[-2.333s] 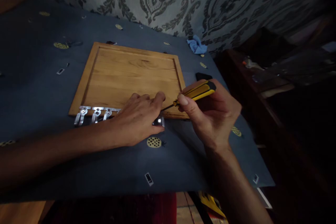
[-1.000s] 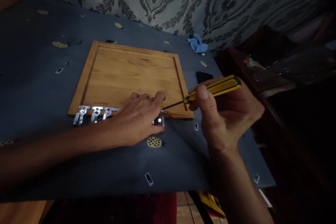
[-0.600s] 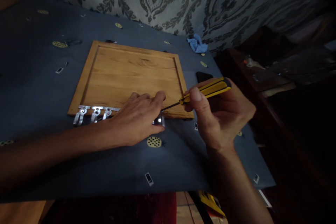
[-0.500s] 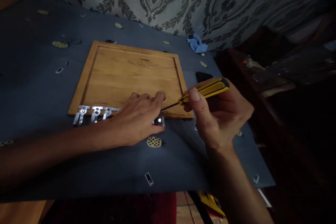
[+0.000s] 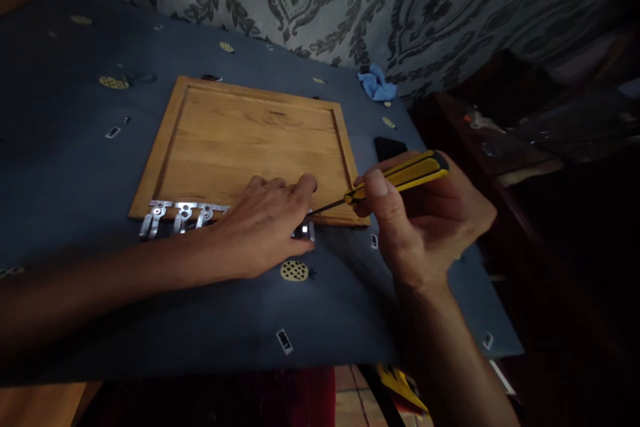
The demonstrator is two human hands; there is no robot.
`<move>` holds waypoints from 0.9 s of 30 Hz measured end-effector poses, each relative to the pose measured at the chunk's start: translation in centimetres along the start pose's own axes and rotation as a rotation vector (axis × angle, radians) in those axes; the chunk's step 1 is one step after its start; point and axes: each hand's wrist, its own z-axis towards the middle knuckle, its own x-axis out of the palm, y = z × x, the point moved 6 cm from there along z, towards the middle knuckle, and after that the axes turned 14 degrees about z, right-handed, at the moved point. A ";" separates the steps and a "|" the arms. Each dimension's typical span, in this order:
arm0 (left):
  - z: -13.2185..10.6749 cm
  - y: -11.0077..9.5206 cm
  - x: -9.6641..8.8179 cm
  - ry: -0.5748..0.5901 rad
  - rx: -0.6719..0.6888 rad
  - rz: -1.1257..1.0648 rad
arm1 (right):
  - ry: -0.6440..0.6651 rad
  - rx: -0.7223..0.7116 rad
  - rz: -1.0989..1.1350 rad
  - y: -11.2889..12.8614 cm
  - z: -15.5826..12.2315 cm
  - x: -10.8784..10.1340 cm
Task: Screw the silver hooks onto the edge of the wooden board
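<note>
A framed wooden board (image 5: 250, 140) lies flat on the table. Along its near edge runs a silver metal hook rail (image 5: 186, 209) with several hooks. My left hand (image 5: 267, 223) grips the rail near its right end, fingers on the board and thumb under the end hook; the palm hides the rail's middle. Pinched in my right hand (image 5: 425, 220) is a screwdriver (image 5: 400, 177) with a yellow and black handle. Its shaft slants down left to the rail beside my left fingers; the tip is hidden there.
A blue cloth (image 5: 377, 83) lies by the patterned wall, and a dark flat object (image 5: 390, 147) sits right of the board. The blue-grey tablecloth (image 5: 200, 327) ends at the right above a dark area. Below the table edge is a yellow item (image 5: 400, 387).
My right hand and the screwdriver have shifted slightly right, with the handle's end a little lower. My left hand, the board and the rail look unchanged.
</note>
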 end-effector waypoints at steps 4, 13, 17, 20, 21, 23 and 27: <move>-0.1 0.0 0.0 -0.005 0.008 0.007 | 0.027 -0.011 -0.011 0.1 0.0 0.1; -0.1 0.2 0.0 -0.020 0.019 -0.034 | -0.040 -0.003 -0.016 -0.1 -0.1 -0.3; -0.2 1.0 -0.8 0.031 0.026 -0.135 | -0.076 0.007 -0.004 -0.2 0.1 -0.3; -0.1 2.1 -2.5 -0.003 0.042 -0.237 | -0.071 -0.005 -0.014 -0.2 0.2 -0.2; -0.1 2.7 -3.2 -0.040 0.031 -0.262 | -0.064 -0.011 -0.019 -0.2 0.3 -0.1; -0.2 3.9 -4.6 -0.107 -0.012 -0.312 | -0.044 -0.017 -0.031 -0.3 0.3 0.0; -0.6 6.1 -7.2 -0.199 -0.114 -0.381 | -0.010 -0.032 -0.014 -0.5 0.2 0.2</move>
